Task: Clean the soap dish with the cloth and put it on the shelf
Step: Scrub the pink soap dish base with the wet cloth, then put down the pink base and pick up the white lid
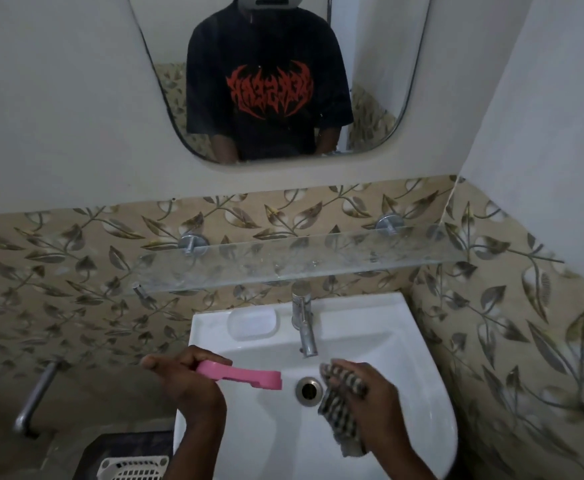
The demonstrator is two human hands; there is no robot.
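My left hand (pixel 179 374) grips one end of the pink soap dish (pixel 242 372), holding it roughly flat over the white washbasin (pixel 266 445), just left of the drain (pixel 308 389). My right hand (pixel 370 393) is curled round the checked cloth (pixel 339 414), which hangs above the bowl, apart from the soap dish. The glass shelf (pixel 301 265) sits above the tap (pixel 304 327).

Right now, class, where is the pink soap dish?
In the head view, the left hand holds the pink soap dish over the sink, just left of the drain, with the cloth opposite.
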